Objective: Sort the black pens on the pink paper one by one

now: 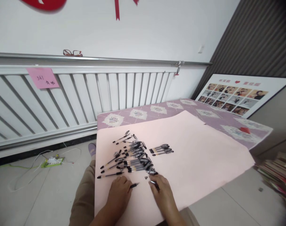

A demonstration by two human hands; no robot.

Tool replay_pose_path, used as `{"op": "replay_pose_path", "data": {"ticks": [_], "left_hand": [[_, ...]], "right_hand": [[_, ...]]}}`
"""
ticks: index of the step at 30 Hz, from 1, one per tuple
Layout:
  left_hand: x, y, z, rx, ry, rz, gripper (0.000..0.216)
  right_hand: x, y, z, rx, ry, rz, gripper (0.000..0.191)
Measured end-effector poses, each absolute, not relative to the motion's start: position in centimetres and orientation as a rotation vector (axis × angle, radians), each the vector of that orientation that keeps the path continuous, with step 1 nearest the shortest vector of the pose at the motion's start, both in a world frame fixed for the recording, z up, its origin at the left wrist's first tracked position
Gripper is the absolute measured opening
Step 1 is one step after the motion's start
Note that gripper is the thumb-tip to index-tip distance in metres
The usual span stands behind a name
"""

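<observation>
A heap of several black pens (133,155) lies on a pink paper sheet (192,150) that covers the table. Three capped pens (161,149) lie side by side just right of the heap. My left hand (119,191) rests on the sheet near the front edge, fingers closed round a black pen (134,185) whose tip points right. My right hand (160,190) lies close beside it, fingers pinched on a small dark piece (153,182), probably a pen cap. A tiny dark bit (146,177) sits between the two hands.
A purple patterned cloth (162,110) shows beyond the sheet. A white radiator (81,94) with a pink note (42,78) and red glasses (72,53) stands behind. A photo board (237,94) leans at right. Cables and a green power strip (52,161) lie on the floor.
</observation>
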State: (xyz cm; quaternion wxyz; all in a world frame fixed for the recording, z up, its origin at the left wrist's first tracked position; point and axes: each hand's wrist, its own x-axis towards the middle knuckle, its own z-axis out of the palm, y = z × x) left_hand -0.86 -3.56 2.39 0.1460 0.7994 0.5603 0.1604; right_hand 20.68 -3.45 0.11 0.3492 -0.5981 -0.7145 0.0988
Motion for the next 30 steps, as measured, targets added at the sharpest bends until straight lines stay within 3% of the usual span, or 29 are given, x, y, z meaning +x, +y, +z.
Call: {"op": "replay_pose_path", "data": {"ticks": [18, 30], "left_hand": [[-0.9, -3.8, 2.2, 2.274, 1.607, 0.481, 0.014], [-0.9, -3.8, 2.1, 2.291, 1.622, 0.480, 0.013]], "right_hand": [[18.0, -2.7, 1.7, -1.798, -2.001, -0.100, 0.019], [18.3, -2.2, 0.8, -1.756, -1.999, -0.022, 0.016]]}}
